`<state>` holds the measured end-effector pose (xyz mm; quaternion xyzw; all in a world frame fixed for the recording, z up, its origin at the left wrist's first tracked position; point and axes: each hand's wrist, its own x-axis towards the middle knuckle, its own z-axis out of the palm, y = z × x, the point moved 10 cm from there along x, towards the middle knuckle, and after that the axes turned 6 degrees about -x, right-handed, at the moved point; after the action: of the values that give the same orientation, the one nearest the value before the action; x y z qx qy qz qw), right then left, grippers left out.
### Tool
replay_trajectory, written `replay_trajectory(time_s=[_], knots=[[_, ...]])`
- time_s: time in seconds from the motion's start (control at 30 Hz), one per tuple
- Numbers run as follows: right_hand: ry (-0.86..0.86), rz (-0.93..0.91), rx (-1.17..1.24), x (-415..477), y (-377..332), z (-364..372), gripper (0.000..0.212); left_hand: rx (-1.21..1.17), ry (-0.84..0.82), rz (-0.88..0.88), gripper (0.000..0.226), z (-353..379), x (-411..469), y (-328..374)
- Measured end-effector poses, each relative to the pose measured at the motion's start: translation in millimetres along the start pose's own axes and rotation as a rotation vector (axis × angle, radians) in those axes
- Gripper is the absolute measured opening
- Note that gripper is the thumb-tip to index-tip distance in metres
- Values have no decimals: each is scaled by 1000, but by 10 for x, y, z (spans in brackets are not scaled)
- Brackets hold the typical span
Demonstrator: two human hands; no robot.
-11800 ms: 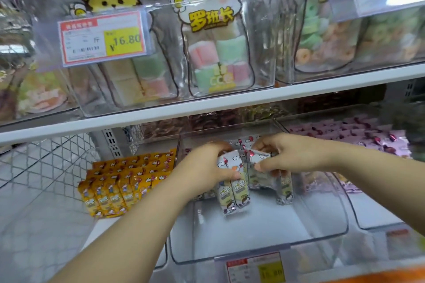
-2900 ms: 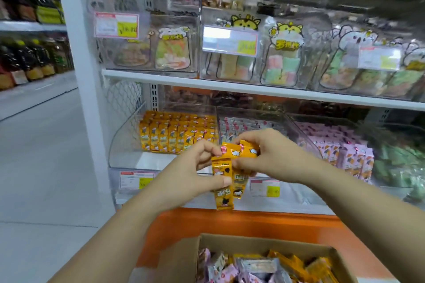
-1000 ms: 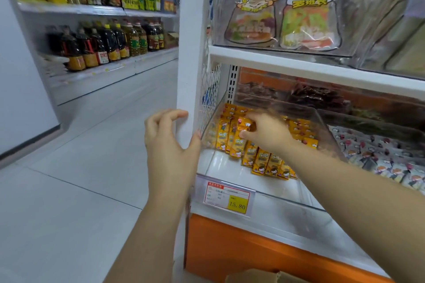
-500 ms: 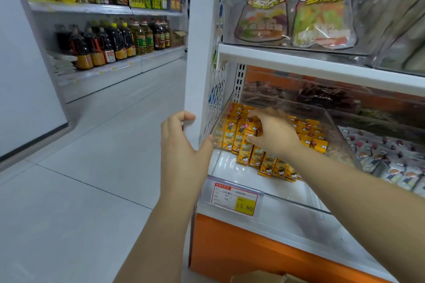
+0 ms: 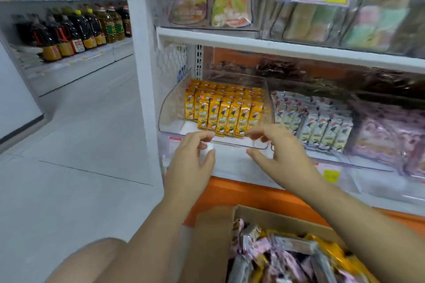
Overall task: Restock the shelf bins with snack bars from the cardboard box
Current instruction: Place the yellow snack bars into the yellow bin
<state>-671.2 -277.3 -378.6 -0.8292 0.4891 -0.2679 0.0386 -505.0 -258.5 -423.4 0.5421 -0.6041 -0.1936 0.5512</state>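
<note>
Beyond the empty, relaxed left hand (image 5: 190,163) and right hand (image 5: 282,161), yellow snack bars (image 5: 223,110) half-fill their bin (image 5: 239,145); below them the cardboard box (image 5: 213,243) holds plenty unshelved.

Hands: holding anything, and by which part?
Nothing held: left hand and right hand are empty, fingers loosely curled by the front rim of the bin; contact unclear.

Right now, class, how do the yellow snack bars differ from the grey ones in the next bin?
The yellow snack bars have orange-yellow wrappers; the grey snack bars have pale grey-white ones. The yellow snack bars fill the leftmost clear bin; the grey snack bars stand to their right. Both stand in neat rows.
</note>
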Motion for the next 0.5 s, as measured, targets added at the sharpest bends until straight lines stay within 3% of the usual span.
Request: replay_trajectory(time_s=[0.13,0.27,0.4,0.5], knots=[[-56,167,125,-789,530,76,34,4,-135,-49,30,520,-333,13],[-152,338,96,-1513,1151,293,35,91,-315,-113,26,1159,-641,-159],[-281,534,102,-2187,1732,498,39,223,-545,-300,28,1647,-1077,-581],[-414,631,4,-2567,2056,668,45,366,-621,-291,34,1808,-1322,-881]])
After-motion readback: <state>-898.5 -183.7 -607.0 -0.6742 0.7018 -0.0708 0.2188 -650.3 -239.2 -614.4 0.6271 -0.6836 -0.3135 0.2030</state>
